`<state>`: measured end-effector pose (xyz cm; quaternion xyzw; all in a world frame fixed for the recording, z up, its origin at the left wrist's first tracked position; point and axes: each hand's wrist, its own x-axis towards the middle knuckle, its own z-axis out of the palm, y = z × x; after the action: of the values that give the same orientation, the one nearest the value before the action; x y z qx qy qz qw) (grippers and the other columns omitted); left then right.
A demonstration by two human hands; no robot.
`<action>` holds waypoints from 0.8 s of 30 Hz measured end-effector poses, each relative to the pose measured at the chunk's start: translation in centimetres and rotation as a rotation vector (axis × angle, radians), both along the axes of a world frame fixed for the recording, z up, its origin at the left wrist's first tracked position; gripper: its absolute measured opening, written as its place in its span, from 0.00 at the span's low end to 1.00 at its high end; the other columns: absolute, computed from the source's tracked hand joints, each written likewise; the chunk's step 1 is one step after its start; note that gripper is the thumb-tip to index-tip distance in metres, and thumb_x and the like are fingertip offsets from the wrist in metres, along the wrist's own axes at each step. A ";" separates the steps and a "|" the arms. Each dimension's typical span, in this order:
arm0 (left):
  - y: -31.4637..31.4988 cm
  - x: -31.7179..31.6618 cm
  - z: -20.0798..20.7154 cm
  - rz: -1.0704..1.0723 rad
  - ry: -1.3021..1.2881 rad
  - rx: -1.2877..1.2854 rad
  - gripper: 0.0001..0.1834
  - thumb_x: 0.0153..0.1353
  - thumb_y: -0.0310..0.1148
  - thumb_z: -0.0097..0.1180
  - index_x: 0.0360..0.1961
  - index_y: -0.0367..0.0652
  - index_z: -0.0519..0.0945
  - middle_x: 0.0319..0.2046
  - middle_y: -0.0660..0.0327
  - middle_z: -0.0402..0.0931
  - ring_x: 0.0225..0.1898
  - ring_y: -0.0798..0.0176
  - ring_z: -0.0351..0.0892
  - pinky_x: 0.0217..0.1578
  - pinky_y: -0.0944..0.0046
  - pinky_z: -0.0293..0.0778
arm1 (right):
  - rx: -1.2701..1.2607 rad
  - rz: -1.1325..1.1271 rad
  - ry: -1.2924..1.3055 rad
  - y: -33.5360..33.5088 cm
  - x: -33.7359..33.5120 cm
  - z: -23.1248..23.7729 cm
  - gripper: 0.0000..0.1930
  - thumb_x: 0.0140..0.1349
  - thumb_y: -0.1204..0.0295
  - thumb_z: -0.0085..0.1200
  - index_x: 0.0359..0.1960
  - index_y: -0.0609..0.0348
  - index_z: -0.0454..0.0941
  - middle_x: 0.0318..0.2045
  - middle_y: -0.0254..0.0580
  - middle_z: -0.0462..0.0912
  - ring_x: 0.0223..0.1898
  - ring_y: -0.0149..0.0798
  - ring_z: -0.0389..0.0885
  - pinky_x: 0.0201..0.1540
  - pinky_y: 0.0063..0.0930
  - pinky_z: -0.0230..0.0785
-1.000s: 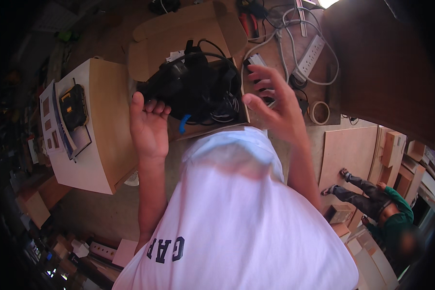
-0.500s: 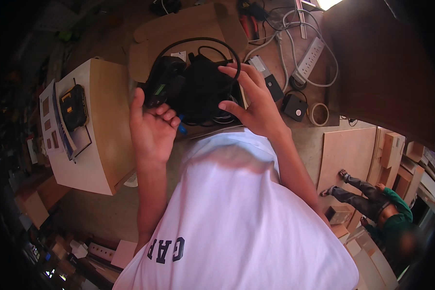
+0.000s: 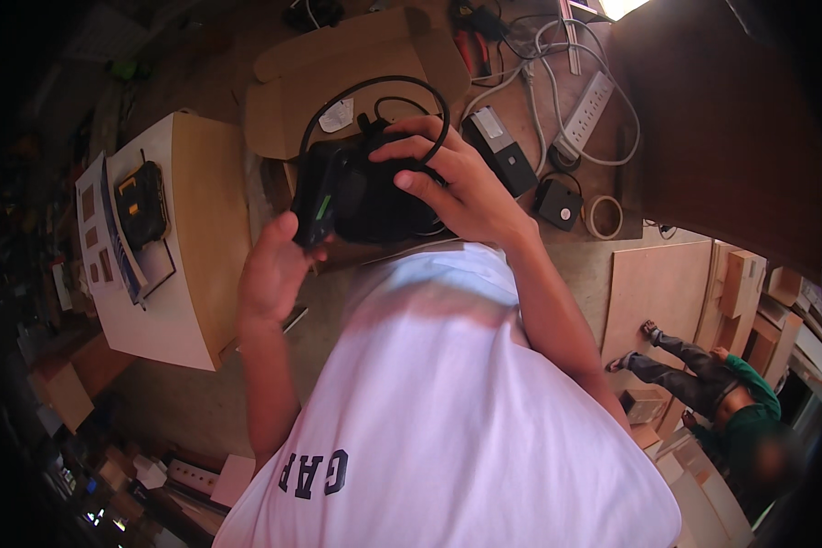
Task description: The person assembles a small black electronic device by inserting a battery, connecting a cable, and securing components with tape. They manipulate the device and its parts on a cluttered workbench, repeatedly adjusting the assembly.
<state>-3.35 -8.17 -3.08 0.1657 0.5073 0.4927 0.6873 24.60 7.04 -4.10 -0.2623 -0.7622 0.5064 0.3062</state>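
A boxy black device with a small green strip is tilted at the left of a dark bundle. My left hand is closed at its lower corner, with thumb and fingertips on the edge. My right hand curls over the soft-looking black bundle, thumb and fingers on its upper right. What kind of thing the bundle is, I cannot make out. A black cable loops above both and passes over my right fingers. Behind them stands an opened cardboard box with a white label inside.
On the bench at right lie a power strip, a grey-black box, a black adapter and a tape roll. At left, a pale cabinet holds a black-yellow case. Another person is far right.
The black device has turned more upright and shifted slightly right. My left hand has dropped to its lower corner. My right hand has moved left over the bundle, uncovering the white label.
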 end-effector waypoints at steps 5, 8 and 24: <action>0.8 -0.9 0.7 -0.202 -0.091 0.138 0.45 0.64 0.51 0.71 0.73 0.29 0.75 0.58 0.56 0.85 0.57 0.62 0.84 0.62 0.58 0.77 | -0.077 0.075 0.035 -0.2 0.2 0.8 0.10 0.80 0.65 0.60 0.55 0.52 0.87 0.70 0.49 0.79 0.72 0.57 0.74 0.74 0.49 0.67; 1.2 -0.7 -0.6 -0.212 -0.165 0.153 0.44 0.62 0.47 0.71 0.73 0.29 0.75 0.58 0.58 0.85 0.55 0.64 0.85 0.58 0.60 0.79 | -0.056 0.096 0.000 0.0 0.3 1.2 0.08 0.80 0.66 0.60 0.51 0.56 0.86 0.70 0.50 0.80 0.72 0.57 0.74 0.73 0.49 0.68; 3.0 3.1 -0.5 -0.116 0.459 0.097 0.25 0.76 0.37 0.70 0.70 0.44 0.81 0.55 0.64 0.84 0.55 0.70 0.81 0.60 0.66 0.76 | -0.097 -0.112 0.029 -2.1 -1.4 0.5 0.27 0.72 0.69 0.71 0.69 0.59 0.76 0.69 0.52 0.81 0.68 0.53 0.83 0.70 0.45 0.76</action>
<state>-0.25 -5.17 -3.60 0.3351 0.6156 0.4258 0.5723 23.22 4.95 -3.64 -0.3115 -0.7166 0.5285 0.3318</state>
